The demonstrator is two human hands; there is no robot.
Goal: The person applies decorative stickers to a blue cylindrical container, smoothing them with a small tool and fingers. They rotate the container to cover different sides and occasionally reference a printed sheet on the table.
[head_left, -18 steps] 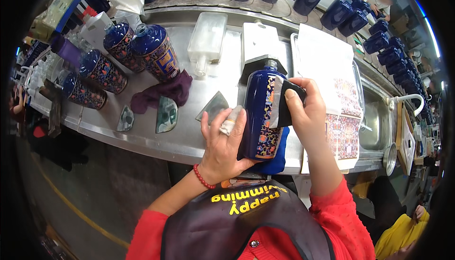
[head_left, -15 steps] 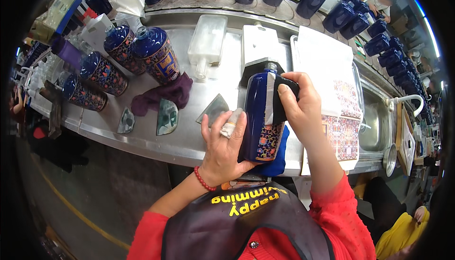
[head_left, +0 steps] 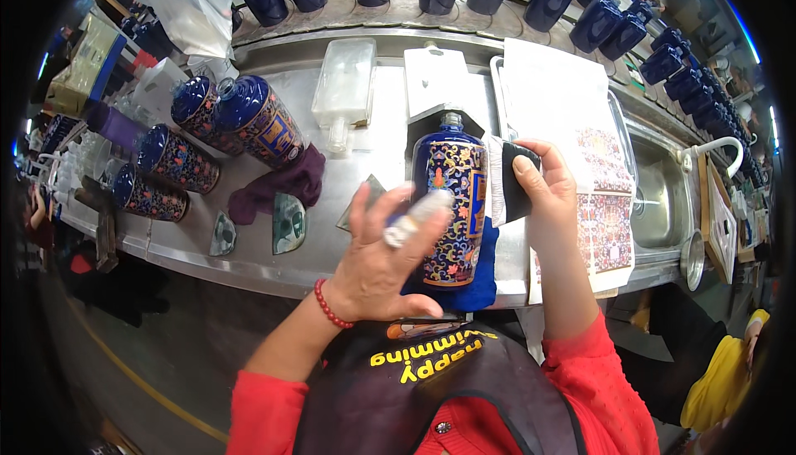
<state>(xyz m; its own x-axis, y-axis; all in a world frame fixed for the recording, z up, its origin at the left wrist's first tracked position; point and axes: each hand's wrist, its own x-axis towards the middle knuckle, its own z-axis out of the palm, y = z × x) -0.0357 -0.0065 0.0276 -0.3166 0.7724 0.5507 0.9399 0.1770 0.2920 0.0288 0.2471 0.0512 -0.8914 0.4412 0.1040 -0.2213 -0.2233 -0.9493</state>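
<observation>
The blue flowered bottle [head_left: 458,227] is set near the front edge of the metal table [head_left: 327,243], between the two hands, with a blue cloth [head_left: 489,260] seen by its base. Its long side runs away from the dark apron [head_left: 431,364] — the neck is pointed to the far side, the base to the near side. From the left hand [head_left: 377,260], the bottle lies just to the right, and this hand is the nearer one: its blurred fingers are spread wide over the bottle's left part, though whether the bottle is touched cannot be told. From the right hand [head_left: 549,183], the bottle lies to the left — a black flat piece [head_left: 516,194] with a pale edge is pinched there, just beside the bottle. Farther out, a purple cloth [head_left: 290,183] is seen at the left and printed sheets [head_left: 604,235] at the right.
</observation>
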